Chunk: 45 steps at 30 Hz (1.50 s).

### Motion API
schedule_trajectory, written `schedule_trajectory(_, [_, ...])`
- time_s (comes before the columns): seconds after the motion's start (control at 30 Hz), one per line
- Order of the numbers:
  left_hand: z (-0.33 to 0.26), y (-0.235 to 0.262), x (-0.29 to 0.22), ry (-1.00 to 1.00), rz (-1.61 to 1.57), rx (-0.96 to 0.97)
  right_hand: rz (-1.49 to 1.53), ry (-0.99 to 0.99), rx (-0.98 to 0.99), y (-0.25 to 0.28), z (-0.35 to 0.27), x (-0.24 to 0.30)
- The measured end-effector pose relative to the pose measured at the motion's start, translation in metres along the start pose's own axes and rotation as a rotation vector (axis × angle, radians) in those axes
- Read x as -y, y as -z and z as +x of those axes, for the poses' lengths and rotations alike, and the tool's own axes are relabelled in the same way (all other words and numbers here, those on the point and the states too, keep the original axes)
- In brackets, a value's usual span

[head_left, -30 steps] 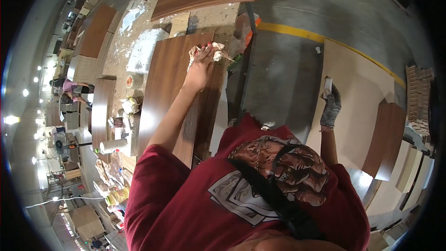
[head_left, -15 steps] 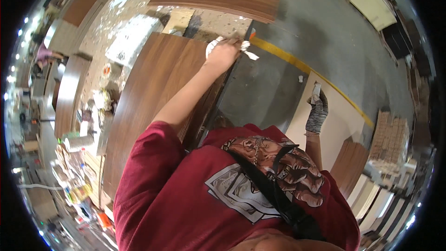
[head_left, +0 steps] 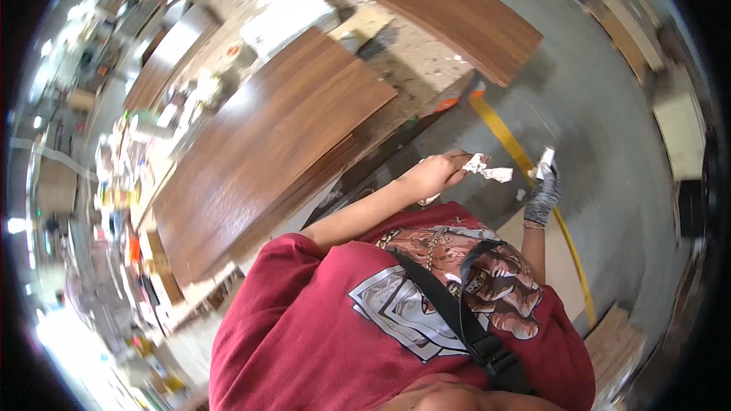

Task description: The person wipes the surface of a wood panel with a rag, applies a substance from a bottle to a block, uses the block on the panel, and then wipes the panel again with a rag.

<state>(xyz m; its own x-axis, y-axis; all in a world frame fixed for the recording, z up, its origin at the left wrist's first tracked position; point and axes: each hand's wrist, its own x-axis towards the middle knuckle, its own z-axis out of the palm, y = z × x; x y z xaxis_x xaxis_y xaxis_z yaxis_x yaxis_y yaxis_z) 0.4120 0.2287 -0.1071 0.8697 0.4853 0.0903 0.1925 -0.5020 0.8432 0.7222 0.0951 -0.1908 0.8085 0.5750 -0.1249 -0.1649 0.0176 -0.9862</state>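
A crumpled white wad (head_left: 496, 174), cloth or paper, is gripped in mid-air right of the frame's centre, its loose ends poking out to the right. Further right, a small, narrow whitish piece (head_left: 546, 158) is held nearly upright, its details blurred. A long brown wood-grain panel (head_left: 266, 137) lies flat, slanting from lower left to upper centre, glossy.

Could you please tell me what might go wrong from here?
The crumpled whitish wad has loose ends sticking out of the left hand, so it might slip from that grip or snag.

The far brown panel juts past the edge of the bench; a knock could perhaps shift it.
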Motion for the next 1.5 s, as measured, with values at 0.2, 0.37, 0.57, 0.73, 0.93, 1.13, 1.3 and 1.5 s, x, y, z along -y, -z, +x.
schedule_trajectory(0.2, [-0.050, 0.026, -0.063, -0.025, 0.002, -0.409, -0.059, 0.121, 0.072, 0.070, 0.022, 0.010])
schedule_trajectory(0.37, [-0.235, 0.075, -0.056, 0.132, 0.316, -0.877, 0.147, 0.221, 0.145, 0.013, -0.067, 0.060])
schedule_trajectory(0.57, [-0.586, 0.146, -0.054, 0.452, 0.587, -1.277, 0.208, 0.216, 0.561, -0.137, -0.271, 0.079])
schedule_trajectory(0.73, [-0.812, 0.078, -0.041, 1.196, 0.962, -1.059, 0.233, 0.221, 0.929, -0.227, -0.411, 0.063])
schedule_trajectory(0.93, [-0.716, 0.039, -0.063, 0.961, 1.094, -0.885, 0.205, 0.082, 0.748, -0.190, -0.370, 0.042])
schedule_trajectory(1.13, [-0.575, 0.022, -0.097, 0.666, 1.024, -0.833, 0.343, 0.037, 0.720, -0.179, -0.343, 0.045])
schedule_trajectory(1.3, [-0.507, 0.039, -0.064, 0.676, 0.667, -0.662, 0.200, 0.189, 0.690, -0.227, -0.308, 0.048])
schedule_trajectory(1.5, [-0.529, 0.061, -0.062, 0.659, 0.945, -0.583, 0.347, 0.067, 0.709, -0.240, -0.237, 0.053])
